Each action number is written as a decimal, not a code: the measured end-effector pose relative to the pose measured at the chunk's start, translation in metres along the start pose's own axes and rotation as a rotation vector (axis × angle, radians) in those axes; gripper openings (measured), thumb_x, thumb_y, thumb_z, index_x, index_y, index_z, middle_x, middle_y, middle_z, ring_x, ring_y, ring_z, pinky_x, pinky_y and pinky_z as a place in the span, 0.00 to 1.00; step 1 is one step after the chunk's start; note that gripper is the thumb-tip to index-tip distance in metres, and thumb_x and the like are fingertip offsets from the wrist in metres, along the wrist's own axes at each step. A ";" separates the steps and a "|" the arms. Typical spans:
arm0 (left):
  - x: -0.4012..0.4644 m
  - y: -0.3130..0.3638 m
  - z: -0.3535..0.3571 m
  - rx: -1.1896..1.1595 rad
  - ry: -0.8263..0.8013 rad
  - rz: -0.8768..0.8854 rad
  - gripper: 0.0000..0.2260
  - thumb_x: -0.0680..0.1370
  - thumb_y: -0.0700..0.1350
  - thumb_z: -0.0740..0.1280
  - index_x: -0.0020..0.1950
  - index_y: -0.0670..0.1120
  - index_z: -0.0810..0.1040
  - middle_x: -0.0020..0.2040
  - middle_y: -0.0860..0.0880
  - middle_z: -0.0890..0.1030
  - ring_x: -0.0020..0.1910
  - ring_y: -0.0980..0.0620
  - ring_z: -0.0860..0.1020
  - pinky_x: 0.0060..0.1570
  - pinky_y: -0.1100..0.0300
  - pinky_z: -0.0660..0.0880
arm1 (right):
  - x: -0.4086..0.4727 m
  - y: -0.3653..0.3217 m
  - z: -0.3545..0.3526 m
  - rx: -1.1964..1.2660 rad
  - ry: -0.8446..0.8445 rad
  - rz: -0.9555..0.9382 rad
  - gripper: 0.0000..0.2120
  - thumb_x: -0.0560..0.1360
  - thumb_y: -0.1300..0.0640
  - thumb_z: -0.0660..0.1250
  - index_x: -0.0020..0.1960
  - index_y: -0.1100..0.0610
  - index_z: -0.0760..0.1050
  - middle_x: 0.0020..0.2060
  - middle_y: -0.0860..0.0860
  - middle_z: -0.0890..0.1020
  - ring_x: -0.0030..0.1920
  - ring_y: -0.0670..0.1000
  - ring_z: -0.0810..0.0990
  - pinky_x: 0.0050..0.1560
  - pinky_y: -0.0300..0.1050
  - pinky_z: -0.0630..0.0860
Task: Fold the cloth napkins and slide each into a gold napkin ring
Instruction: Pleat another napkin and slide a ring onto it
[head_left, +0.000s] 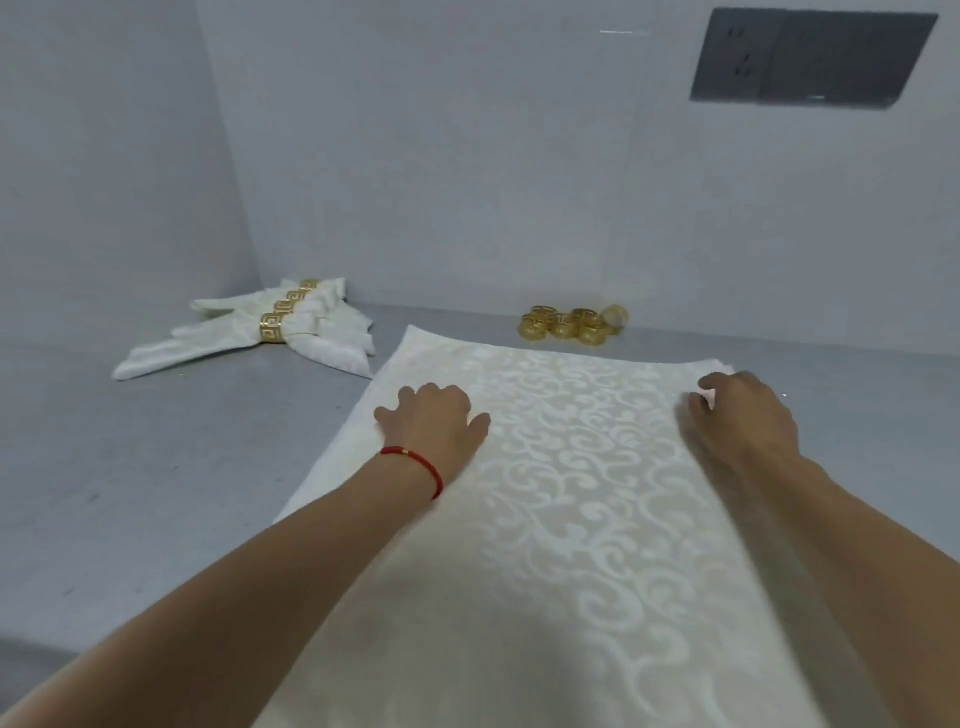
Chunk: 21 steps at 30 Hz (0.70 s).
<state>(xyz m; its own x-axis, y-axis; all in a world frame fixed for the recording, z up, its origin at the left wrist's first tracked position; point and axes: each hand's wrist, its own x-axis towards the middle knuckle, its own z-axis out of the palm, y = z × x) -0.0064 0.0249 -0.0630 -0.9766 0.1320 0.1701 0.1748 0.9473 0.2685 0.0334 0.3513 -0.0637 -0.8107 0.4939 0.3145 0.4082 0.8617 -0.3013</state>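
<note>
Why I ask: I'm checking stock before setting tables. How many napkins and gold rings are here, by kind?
spread napkin: 1
ringed napkins: 3
rings on napkins: 3
loose gold rings: 6, though the pile is a little blurred
Total: 13

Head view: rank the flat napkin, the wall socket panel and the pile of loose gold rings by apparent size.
1. flat napkin, largest, though nearest the camera.
2. wall socket panel.
3. pile of loose gold rings, smallest.
</note>
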 end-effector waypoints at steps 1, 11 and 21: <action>-0.002 0.001 0.003 0.042 0.032 -0.012 0.11 0.79 0.57 0.60 0.48 0.53 0.78 0.50 0.50 0.76 0.54 0.45 0.71 0.54 0.47 0.67 | 0.000 0.004 0.003 -0.008 -0.014 0.015 0.15 0.82 0.51 0.61 0.64 0.54 0.80 0.64 0.60 0.76 0.64 0.65 0.75 0.61 0.57 0.73; -0.004 0.019 0.013 0.203 0.239 0.076 0.08 0.76 0.40 0.69 0.43 0.54 0.81 0.44 0.53 0.77 0.44 0.48 0.69 0.44 0.53 0.62 | -0.001 0.012 0.012 -0.061 0.085 -0.049 0.09 0.79 0.60 0.66 0.45 0.58 0.84 0.43 0.57 0.83 0.46 0.61 0.79 0.46 0.53 0.78; 0.005 0.021 -0.006 0.150 0.220 0.129 0.08 0.77 0.42 0.63 0.51 0.52 0.79 0.49 0.47 0.79 0.42 0.44 0.76 0.41 0.56 0.67 | -0.013 0.009 -0.011 -0.120 0.037 -0.241 0.03 0.78 0.65 0.57 0.49 0.61 0.64 0.39 0.59 0.76 0.38 0.63 0.76 0.39 0.54 0.71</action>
<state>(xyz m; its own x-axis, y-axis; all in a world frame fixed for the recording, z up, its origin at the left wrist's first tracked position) -0.0066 0.0433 -0.0512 -0.8938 0.2027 0.4000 0.2588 0.9616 0.0910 0.0524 0.3542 -0.0605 -0.8753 0.2745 0.3981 0.2534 0.9616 -0.1058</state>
